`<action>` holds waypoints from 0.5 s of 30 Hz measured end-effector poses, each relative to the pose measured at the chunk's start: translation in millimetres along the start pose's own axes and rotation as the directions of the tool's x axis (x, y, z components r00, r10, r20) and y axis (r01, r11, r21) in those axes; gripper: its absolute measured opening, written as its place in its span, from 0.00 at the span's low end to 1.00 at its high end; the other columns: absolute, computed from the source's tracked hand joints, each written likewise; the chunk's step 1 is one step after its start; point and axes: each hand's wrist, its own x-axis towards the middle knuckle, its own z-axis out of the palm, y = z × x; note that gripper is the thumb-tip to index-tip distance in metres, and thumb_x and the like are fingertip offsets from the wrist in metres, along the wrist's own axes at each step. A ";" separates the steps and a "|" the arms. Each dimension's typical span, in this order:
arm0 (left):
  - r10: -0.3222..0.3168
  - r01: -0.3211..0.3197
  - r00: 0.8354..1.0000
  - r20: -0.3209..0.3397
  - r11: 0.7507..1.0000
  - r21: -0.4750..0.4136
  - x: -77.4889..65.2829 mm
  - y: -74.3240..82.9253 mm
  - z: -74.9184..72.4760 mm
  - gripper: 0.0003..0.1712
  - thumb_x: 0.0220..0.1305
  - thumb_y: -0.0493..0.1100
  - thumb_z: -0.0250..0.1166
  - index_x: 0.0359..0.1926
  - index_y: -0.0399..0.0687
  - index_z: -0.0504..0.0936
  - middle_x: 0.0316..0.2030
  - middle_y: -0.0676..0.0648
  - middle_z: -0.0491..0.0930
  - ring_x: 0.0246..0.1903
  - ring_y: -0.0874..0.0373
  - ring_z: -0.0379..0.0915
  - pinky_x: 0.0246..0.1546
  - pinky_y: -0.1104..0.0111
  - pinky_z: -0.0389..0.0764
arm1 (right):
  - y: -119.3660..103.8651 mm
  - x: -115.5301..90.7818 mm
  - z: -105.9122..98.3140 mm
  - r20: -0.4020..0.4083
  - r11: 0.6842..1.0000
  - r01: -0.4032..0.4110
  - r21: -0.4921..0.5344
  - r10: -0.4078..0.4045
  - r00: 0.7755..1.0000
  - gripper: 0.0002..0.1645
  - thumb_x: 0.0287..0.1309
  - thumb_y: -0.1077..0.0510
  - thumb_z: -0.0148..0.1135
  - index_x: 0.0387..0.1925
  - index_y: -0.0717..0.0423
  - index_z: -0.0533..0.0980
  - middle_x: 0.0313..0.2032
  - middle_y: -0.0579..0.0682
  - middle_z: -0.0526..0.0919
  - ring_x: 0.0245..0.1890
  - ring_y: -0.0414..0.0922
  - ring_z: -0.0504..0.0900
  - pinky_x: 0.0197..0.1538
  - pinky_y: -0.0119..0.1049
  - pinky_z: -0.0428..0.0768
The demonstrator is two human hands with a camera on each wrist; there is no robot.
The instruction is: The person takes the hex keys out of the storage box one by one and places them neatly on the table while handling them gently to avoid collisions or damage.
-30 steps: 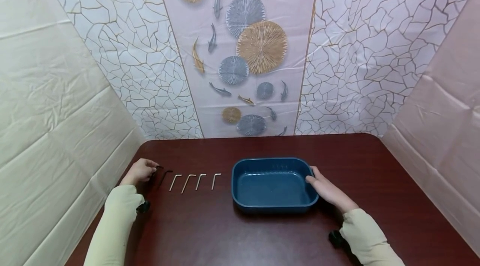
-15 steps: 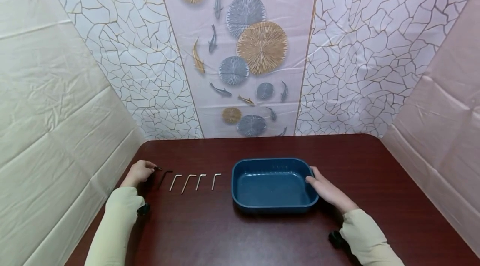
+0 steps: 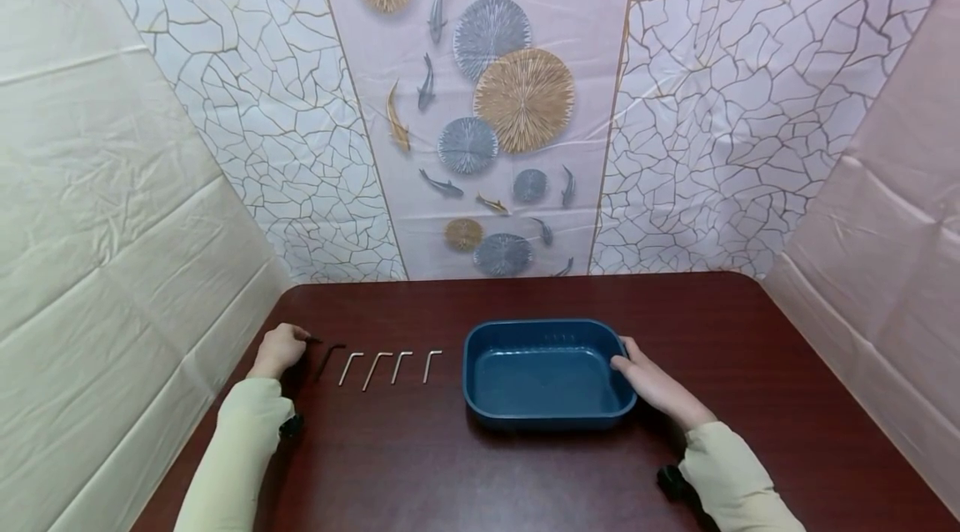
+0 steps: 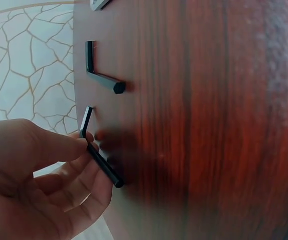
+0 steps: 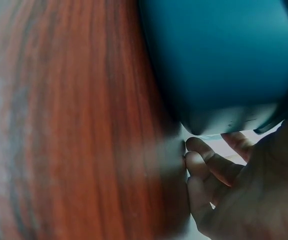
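At the left end of a row, my left hand [image 3: 279, 348] pinches a black hex key [image 4: 101, 162] between thumb and fingers, close over the table. Beside it lies a second black hex key [image 4: 103, 80], also visible in the head view. Several silver hex keys [image 3: 378, 371] continue the row to the right, short arms at the far end. My right hand [image 3: 651, 373] holds the right end of a deep blue tray [image 3: 551, 414], thumb over the rim. In the right wrist view its other fingers [image 5: 216, 167] bend below the tray's outer wall.
Everything rests on a dark reddish-brown table [image 3: 495, 482]. A patterned backdrop [image 3: 675, 182] rises behind the far edge, and pale cloth [image 3: 112, 307] hangs along both sides. A small black device is strapped at each wrist.
My left hand has come down slightly, bringing the pinched black hex key lower. My right hand and the tray stay in place; the head view has tilted a little.
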 end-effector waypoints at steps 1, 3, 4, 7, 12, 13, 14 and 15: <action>-0.007 0.007 1.000 -0.002 1.000 0.003 -0.1 0.0 0.8 0.20 0.59 0.31 0.52 0.49 0.26 0.82 0.50 0.27 0.80 0.46 0.32 0.77 0.45 0.47 0.78 | 0.4 0.1 0.2 0.001 1.000 0.000 0.000 0.000 1.000 0.40 0.79 0.46 0.38 0.77 0.63 0.39 0.75 0.70 0.43 0.72 0.69 0.49 0.67 0.70 0.57; -0.019 0.019 1.000 -0.003 1.000 0.011 0.1 0.0 2.0 0.20 0.60 0.30 0.52 0.50 0.26 0.82 0.51 0.27 0.79 0.47 0.32 0.77 0.45 0.47 0.78 | 0.6 0.4 0.5 0.001 1.000 0.000 0.002 0.000 1.000 0.39 0.79 0.47 0.38 0.77 0.63 0.39 0.75 0.70 0.44 0.72 0.69 0.49 0.66 0.70 0.57; -0.021 0.021 1.000 -0.005 1.000 0.016 0.4 0.0 2.4 0.20 0.60 0.30 0.52 0.50 0.26 0.82 0.51 0.27 0.79 0.46 0.32 0.77 0.44 0.47 0.78 | 0.4 0.4 0.5 0.001 1.000 -0.001 0.001 0.001 1.000 0.39 0.79 0.47 0.38 0.77 0.63 0.39 0.75 0.70 0.44 0.72 0.69 0.49 0.66 0.70 0.57; -0.018 0.018 1.000 -0.014 0.999 0.027 0.6 0.4 2.9 0.20 0.61 0.30 0.52 0.50 0.26 0.82 0.50 0.27 0.80 0.46 0.32 0.77 0.43 0.47 0.78 | -0.6 0.3 0.4 0.001 1.000 -0.008 0.001 0.008 1.000 0.39 0.79 0.47 0.38 0.77 0.62 0.39 0.75 0.70 0.44 0.72 0.69 0.49 0.66 0.71 0.57; -0.010 0.011 1.000 -0.021 0.999 0.032 -1.6 1.9 2.8 0.19 0.62 0.30 0.52 0.50 0.26 0.81 0.51 0.27 0.79 0.48 0.31 0.76 0.45 0.46 0.78 | -0.4 1.0 -0.2 0.003 1.000 -0.012 0.001 0.012 1.000 0.39 0.79 0.47 0.38 0.77 0.62 0.39 0.75 0.70 0.44 0.72 0.69 0.50 0.66 0.71 0.58; -0.009 0.010 1.000 -0.023 0.999 0.032 -2.1 1.9 3.0 0.19 0.62 0.31 0.52 0.50 0.25 0.81 0.51 0.27 0.79 0.48 0.30 0.76 0.45 0.46 0.78 | -0.3 1.1 -0.1 0.002 1.000 -0.012 0.001 0.012 1.000 0.39 0.79 0.47 0.38 0.77 0.62 0.39 0.75 0.70 0.44 0.72 0.69 0.50 0.66 0.71 0.58; -0.010 0.011 1.000 -0.025 0.999 0.032 -2.3 1.7 3.2 0.19 0.62 0.31 0.53 0.50 0.26 0.81 0.51 0.27 0.79 0.48 0.30 0.76 0.45 0.46 0.78 | -0.1 1.2 0.0 0.002 1.000 -0.013 0.001 0.013 1.000 0.39 0.79 0.47 0.38 0.77 0.62 0.39 0.75 0.70 0.44 0.72 0.69 0.49 0.66 0.71 0.57; -0.011 0.012 1.000 -0.026 0.999 0.032 -2.5 1.4 3.2 0.19 0.62 0.31 0.53 0.50 0.26 0.81 0.51 0.27 0.79 0.48 0.31 0.76 0.45 0.46 0.78 | -0.1 1.3 0.3 0.002 1.000 -0.013 0.001 0.013 1.000 0.39 0.79 0.47 0.38 0.77 0.62 0.39 0.75 0.70 0.44 0.72 0.69 0.49 0.66 0.71 0.57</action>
